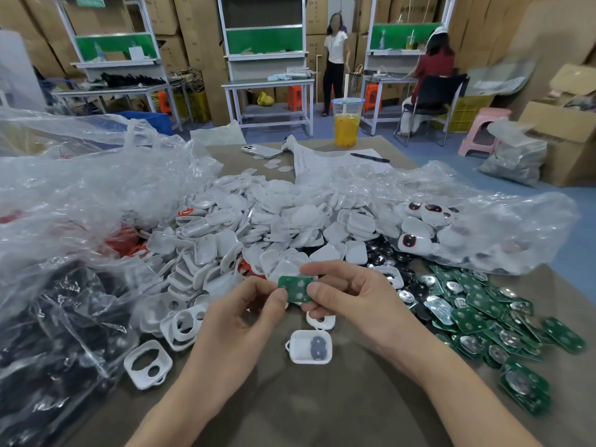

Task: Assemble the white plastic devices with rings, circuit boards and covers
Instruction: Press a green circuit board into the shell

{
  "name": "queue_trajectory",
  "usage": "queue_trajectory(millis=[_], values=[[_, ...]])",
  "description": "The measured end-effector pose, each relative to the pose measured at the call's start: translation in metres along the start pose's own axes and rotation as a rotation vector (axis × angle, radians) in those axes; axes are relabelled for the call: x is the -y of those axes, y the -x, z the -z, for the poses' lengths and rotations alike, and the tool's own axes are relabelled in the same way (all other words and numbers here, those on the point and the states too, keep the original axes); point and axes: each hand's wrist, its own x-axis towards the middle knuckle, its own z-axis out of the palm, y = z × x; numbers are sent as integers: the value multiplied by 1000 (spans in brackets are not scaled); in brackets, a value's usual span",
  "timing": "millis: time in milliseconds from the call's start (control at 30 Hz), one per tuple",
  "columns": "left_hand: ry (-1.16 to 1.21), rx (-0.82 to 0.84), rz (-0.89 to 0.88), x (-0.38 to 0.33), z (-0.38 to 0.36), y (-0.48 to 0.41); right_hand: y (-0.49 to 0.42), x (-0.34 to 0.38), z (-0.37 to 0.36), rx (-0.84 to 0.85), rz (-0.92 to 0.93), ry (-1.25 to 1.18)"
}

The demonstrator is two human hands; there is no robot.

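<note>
Left hand (245,306) and right hand (351,295) are pinching a green circuit board (295,290) by its edges, probably orienting it for the open white shell (303,348) lying just beneath on the table (322,411).

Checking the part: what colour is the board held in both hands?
The circuit board is green; head view shows it best.

Orange drink cup (346,124), phone (261,151), pen (370,157) on paper sheet (325,162)
</note>
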Motion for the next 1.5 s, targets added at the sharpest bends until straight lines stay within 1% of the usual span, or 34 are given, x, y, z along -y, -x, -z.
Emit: queue_trajectory(millis=[133, 233, 367, 467, 567, 767, 967, 1167, 1200, 1267, 1333, 1400, 1500], values=[[-174, -85, -94, 1, 2, 2, 1, -2, 3, 20, -48, 18], [-206, -102, -138, 1, 4, 4, 1, -5, 4, 31, -79, 18], [-262, -54, -159, 1, 6, 4, 2, -1, 1, 48, -17, 67], [-301, 14, -204, 0, 6, 3, 2, 1, 1, 14, 38, 122], [-318, 18, -236, 0, 8, 3, 3, 1, 2, 28, 63, 154], [-376, 61, -287, 1, 10, 4, 4, 2, 3, 42, 19, 159], [-449, 75, -330, -3, 11, 4, 6, 4, 3, 57, -8, 112], [-549, 42, -396, -4, 8, 5, 8, 6, 2, 32, -4, 156], [-546, 41, -394, -4, 8, 5, 9, 6, 2, 9, 14, 187], [-513, 62, -369, -4, 11, 7, 12, 5, 6, -74, 77, 326], [-518, 140, -351, -3, 16, 9, 20, 3, 12, -141, 148, 474], [-566, 242, -353, -2, 18, 10, 31, 0, 19, -141, 188, 611], [-626, 323, -391, -2, 15, 10, 44, -10, 23, -62, 195, 820]])
